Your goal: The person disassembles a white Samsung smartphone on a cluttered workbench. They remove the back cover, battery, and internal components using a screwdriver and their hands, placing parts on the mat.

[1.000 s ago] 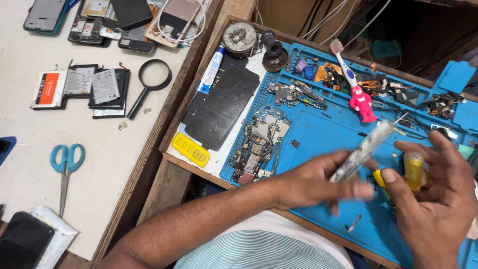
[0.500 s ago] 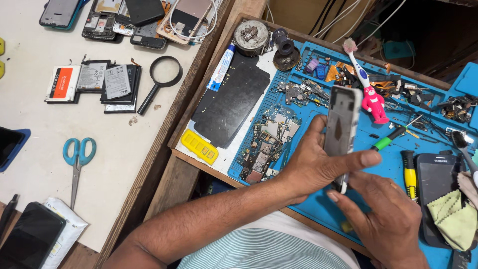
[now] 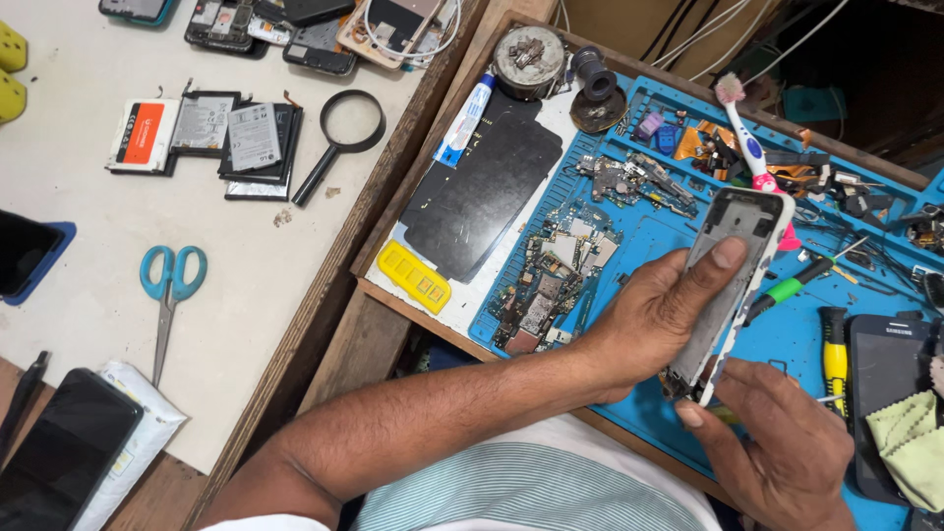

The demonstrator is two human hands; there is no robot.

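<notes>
— Two hands, one phone: what is in them?

— The left hand [image 3: 654, 320] grips a stripped phone frame [image 3: 733, 285] with white edges, tilted upright above the blue work mat [image 3: 787, 339]. Its fingers [image 3: 730, 254] are clenched across the frame's grey inner face, thumb tip pressed near the upper end.

— And the right hand?

— The right hand [image 3: 777, 442] sits just below, at the frame's lower end. Its fingers curl in toward the bottom edge and touch it; whether they pinch a small tool there cannot be told.

— What lies around the frame?

— On the mat, loose circuit boards [image 3: 551, 285] cluster to the left, and more small parts fill the compartments along the far rim. A toothbrush [image 3: 742, 138] with a white and blue handle lies behind the frame. A green-handled tool [image 3: 787, 292] and a yellow-handled screwdriver [image 3: 834, 352] rest to the right, beside a dark smartphone [image 3: 890, 393] partly covered by a pale green cloth [image 3: 910, 442].

— Farther left?

— A black flat panel [image 3: 487, 192] lies on a white sheet, with a yellow tray [image 3: 415, 277] at its near edge and a white and blue tube [image 3: 462, 120] beside it. On the pale counter [image 3: 88, 265], well apart from the hands, are blue-handled scissors [image 3: 169, 295], a magnifying glass [image 3: 339, 138] and several phone batteries [image 3: 202, 133].
</notes>
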